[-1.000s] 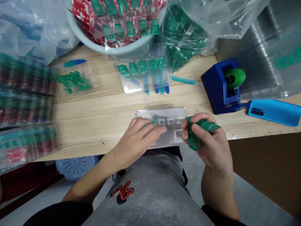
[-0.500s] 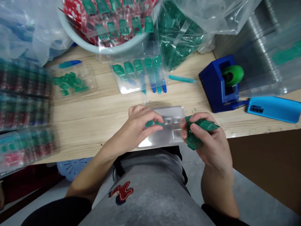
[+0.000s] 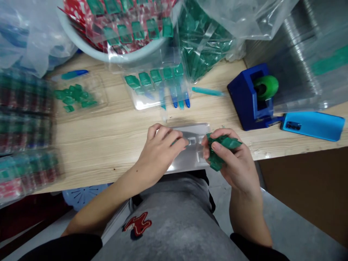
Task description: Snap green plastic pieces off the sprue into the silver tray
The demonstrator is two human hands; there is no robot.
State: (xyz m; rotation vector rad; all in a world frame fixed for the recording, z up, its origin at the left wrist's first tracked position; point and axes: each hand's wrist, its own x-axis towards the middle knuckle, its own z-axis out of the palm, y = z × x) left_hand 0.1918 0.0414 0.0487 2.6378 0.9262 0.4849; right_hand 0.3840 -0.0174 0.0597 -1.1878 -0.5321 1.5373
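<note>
Tray lies on the bench, long axis left to right. The left hand curls over its left part, grip unclear; the right hand clutches green pieces by the tray's right end.

Head-worn camera — looking forward, steeply down, close above the hands and tabletop.

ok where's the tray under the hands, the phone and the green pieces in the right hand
tray (image 3: 189, 156), head view, on its bare middle
phone (image 3: 315, 127), head view, on its blue back
green pieces (image 3: 216, 160), head view, on the bunch's lower end
</note>
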